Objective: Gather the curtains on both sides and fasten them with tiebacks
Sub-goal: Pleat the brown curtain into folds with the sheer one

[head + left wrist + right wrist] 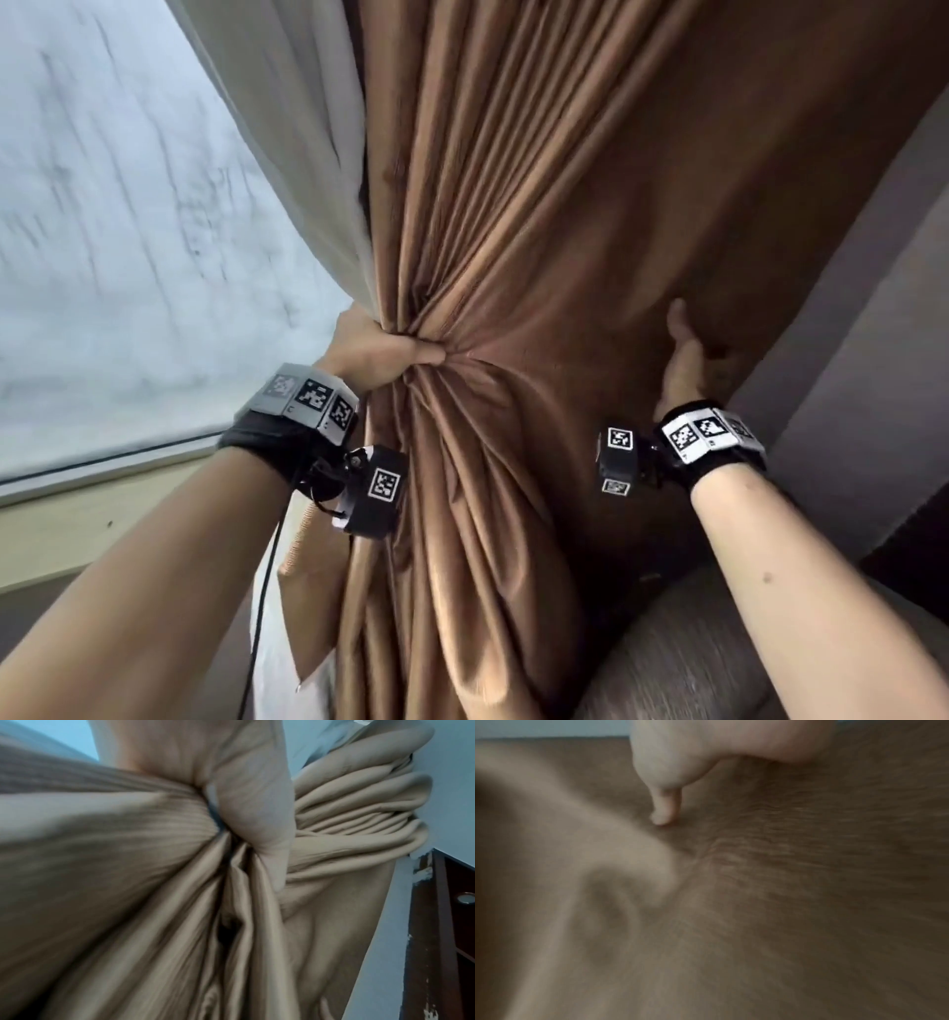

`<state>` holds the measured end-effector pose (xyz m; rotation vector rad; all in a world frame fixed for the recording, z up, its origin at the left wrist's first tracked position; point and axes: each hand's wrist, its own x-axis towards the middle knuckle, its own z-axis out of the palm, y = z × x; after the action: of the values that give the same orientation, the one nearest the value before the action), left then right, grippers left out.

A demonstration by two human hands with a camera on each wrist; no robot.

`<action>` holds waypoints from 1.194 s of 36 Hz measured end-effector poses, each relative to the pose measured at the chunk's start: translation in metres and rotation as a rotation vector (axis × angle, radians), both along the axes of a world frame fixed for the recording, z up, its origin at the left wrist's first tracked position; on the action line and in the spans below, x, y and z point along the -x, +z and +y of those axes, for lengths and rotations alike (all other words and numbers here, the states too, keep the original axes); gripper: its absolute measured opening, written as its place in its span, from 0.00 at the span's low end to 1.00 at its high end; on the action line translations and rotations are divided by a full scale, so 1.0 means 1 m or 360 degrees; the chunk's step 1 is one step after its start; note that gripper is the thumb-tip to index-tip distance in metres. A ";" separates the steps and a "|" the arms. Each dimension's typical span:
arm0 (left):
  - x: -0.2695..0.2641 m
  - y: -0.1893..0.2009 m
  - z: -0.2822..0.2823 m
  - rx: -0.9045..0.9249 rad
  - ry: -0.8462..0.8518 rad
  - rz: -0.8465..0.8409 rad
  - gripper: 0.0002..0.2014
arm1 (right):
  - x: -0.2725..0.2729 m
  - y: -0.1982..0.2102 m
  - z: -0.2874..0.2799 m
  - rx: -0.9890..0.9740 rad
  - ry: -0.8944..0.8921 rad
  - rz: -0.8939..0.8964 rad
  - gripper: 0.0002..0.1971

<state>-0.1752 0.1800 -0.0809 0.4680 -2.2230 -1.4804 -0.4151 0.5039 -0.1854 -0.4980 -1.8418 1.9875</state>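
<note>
A brown curtain [513, 205] hangs in the middle of the head view, bunched into folds at waist height. My left hand [382, 354] grips that bunch from the left, thumb across the front; the left wrist view shows the thumb pressed into the gathered curtain [128, 862]. A white sheer curtain [308, 128] lies behind the brown one at its left edge. My right hand [683, 354] reaches round the curtain's right edge, thumb up in front, its fingers hidden behind the cloth. In the right wrist view the blurred curtain [782, 882] fills the frame. No tieback is in view.
A window pane [113, 231] with its sill [102, 524] fills the left. A grey wall [873, 308] stands at the right, and a padded grey seat back [719, 642] sits low at the right. A dark wooden frame [437, 923] shows beside the curtain.
</note>
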 end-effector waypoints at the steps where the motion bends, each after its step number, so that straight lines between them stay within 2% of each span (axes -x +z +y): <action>1: 0.000 0.001 0.000 -0.0010 -0.0032 -0.0002 0.38 | -0.029 0.021 -0.005 0.0104 -0.0070 0.0016 0.62; 2: -0.001 0.002 0.000 -0.0010 -0.0054 0.0001 0.39 | -0.051 0.037 -0.009 0.0289 -0.0010 0.0059 0.60; 4: -0.002 0.003 0.001 -0.0015 -0.0090 0.0024 0.42 | -0.092 0.062 -0.024 0.0574 0.0471 0.0079 0.46; 5: -0.002 0.002 0.001 -0.0026 -0.0101 0.0033 0.44 | -0.109 0.070 -0.032 0.0575 0.0707 0.0070 0.39; 6: -0.001 0.002 0.001 -0.0036 -0.0109 0.0041 0.44 | -0.113 0.070 -0.035 0.0551 0.0863 0.0060 0.39; 8: 0.001 0.001 0.001 -0.0059 -0.0116 0.0038 0.44 | -0.120 0.068 -0.039 0.0529 0.0971 0.0023 0.45; 9: 0.002 0.001 0.001 -0.0073 -0.0113 0.0032 0.44 | -0.123 0.068 -0.039 0.0561 0.0990 0.0032 0.44; 11: 0.002 0.002 0.002 -0.0081 -0.0114 0.0035 0.46 | -0.130 0.071 -0.044 0.0584 0.1026 0.0067 0.34; 12: 0.003 0.002 0.001 -0.0081 -0.0108 0.0036 0.46 | -0.130 0.072 -0.044 0.0603 0.1078 0.0087 0.32; 14: 0.003 0.002 0.000 -0.0077 -0.0095 0.0034 0.43 | -0.133 0.074 -0.045 0.0643 0.1134 0.0135 0.33; 15: 0.003 0.001 -0.001 -0.0076 -0.0091 0.0026 0.42 | -0.134 0.075 -0.044 0.0618 0.1152 0.0160 0.36; 17: 0.003 0.001 -0.001 -0.0076 -0.0095 0.0040 0.41 | -0.128 0.070 -0.039 0.0515 0.1179 0.0110 0.51; 18: 0.004 0.000 -0.002 -0.0073 -0.0091 0.0049 0.42 | -0.129 0.071 -0.039 0.0450 0.1182 0.0098 0.54; 19: 0.004 0.001 -0.001 -0.0066 -0.0077 0.0048 0.44 | -0.133 0.073 -0.041 0.0431 0.1213 0.0107 0.51; 21: 0.005 0.001 -0.001 -0.0065 -0.0071 0.0048 0.47 | -0.142 0.081 -0.050 0.0450 0.1357 0.0106 0.29; 22: 0.006 0.000 -0.002 -0.0069 -0.0078 0.0052 0.47 | -0.147 0.083 -0.054 0.0464 0.1450 0.0077 0.22; 27: 0.006 0.000 -0.001 -0.0059 -0.0077 0.0056 0.44 | -0.159 0.090 -0.061 0.0245 0.1715 -0.0203 0.11; 30: 0.006 0.000 -0.004 -0.0041 -0.0098 0.0057 0.39 | -0.161 0.100 -0.068 0.0019 0.1569 -0.0213 0.25; 34: 0.007 -0.003 -0.005 -0.0016 -0.0116 0.0077 0.34 | -0.161 0.110 -0.079 -0.0318 0.1064 0.0134 0.36; 39: 0.007 -0.005 -0.002 -0.0002 -0.0116 0.0082 0.36 | -0.167 0.107 -0.086 -0.0291 0.1063 0.0115 0.29; 41: 0.007 -0.006 -0.001 -0.0006 -0.0136 0.0094 0.35 | -0.171 0.103 -0.091 -0.0306 0.1003 0.0192 0.28; 43: 0.007 -0.006 0.001 -0.0003 -0.0134 0.0082 0.34 | -0.173 0.100 -0.095 -0.0314 0.0939 0.0237 0.23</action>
<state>-0.1819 0.1811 -0.0874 0.3363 -2.2258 -1.5197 -0.2424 0.4093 -0.0856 0.2822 -2.2298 2.0722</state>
